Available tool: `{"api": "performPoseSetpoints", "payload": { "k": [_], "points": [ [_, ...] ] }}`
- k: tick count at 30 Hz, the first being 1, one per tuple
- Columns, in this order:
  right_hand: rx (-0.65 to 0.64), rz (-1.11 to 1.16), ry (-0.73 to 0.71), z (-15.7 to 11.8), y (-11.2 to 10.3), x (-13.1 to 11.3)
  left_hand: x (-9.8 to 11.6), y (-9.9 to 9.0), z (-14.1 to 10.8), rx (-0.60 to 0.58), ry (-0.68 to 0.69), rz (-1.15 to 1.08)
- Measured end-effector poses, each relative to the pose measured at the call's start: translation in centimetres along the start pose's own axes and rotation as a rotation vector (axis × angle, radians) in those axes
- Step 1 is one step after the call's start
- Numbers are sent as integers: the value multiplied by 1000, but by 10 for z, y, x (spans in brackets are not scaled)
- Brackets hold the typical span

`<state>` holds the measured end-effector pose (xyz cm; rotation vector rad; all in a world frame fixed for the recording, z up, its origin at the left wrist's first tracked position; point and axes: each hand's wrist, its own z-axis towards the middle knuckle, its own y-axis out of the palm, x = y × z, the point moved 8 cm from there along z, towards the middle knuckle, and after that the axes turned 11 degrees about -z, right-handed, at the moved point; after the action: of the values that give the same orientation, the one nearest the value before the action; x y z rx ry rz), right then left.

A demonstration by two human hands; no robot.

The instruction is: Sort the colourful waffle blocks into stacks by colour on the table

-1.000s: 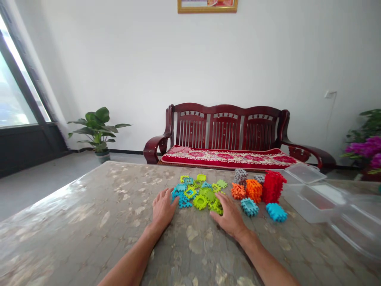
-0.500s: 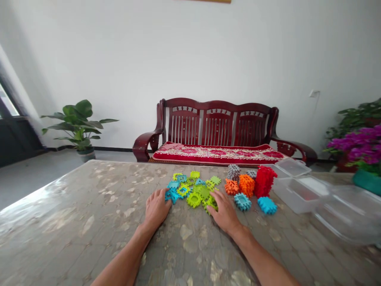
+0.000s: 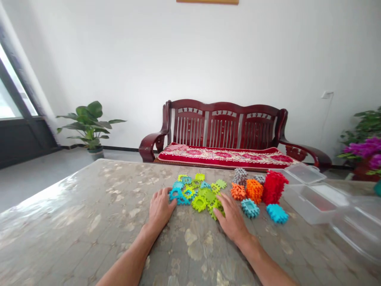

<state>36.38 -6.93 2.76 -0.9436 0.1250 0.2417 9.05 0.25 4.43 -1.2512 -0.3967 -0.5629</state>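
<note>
A loose pile of notched plastic building pieces lies between my hands, with blue pieces point(image 3: 176, 194) at the left and lime-green pieces point(image 3: 199, 203) at the front and right. My left hand point(image 3: 160, 206) rests on the table with fingers extended, its fingertips and thumb at the edge of the blue pieces. At the pile's right side, my right hand point(image 3: 233, 217) has its fingers spread, index finger and thumb against a green piece point(image 3: 214, 207). Nothing is gripped in either hand that I can make out.
Right of the pile stand a red stack point(image 3: 274, 186), an orange stack point(image 3: 254, 190), a grey stack point(image 3: 240, 176) and blue stacks point(image 3: 277, 213). Clear plastic boxes point(image 3: 312, 206) sit beyond them. A wooden bench point(image 3: 223, 123) is behind the patterned table point(image 3: 98, 222).
The whole view has swung slightly left, so everything appears shifted right. Both hands stay beside the pile, with little visible change in the pieces.
</note>
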Motion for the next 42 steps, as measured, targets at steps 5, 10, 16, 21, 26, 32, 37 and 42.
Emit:
{"api": "performPoseSetpoints", "payload": {
  "k": [5,10,16,21,26,32,37,42],
  "points": [
    [77,13,-43,-1,-9,-3,4,-11,-4,125,66,-139],
    [80,18,-114,-2,-17,-16,5,-9,-3,160,123,-347],
    [81,78,-166,4,-20,-33,3,7,4,102,-12,-637],
    [93,154,-184,8,-24,-52,22,25,0,-62,-80,-898],
    [117,160,-177,9,-31,-63,46,45,-15,-221,-149,-1149],
    [186,134,-251,5,-44,-70,67,63,-35,-363,-128,-1219],
    [201,98,-253,4,-56,-70,71,63,-39,-419,-112,-1137],
    [305,31,-140,12,-80,-24,33,19,-12,-64,13,-773]
  ]
}}
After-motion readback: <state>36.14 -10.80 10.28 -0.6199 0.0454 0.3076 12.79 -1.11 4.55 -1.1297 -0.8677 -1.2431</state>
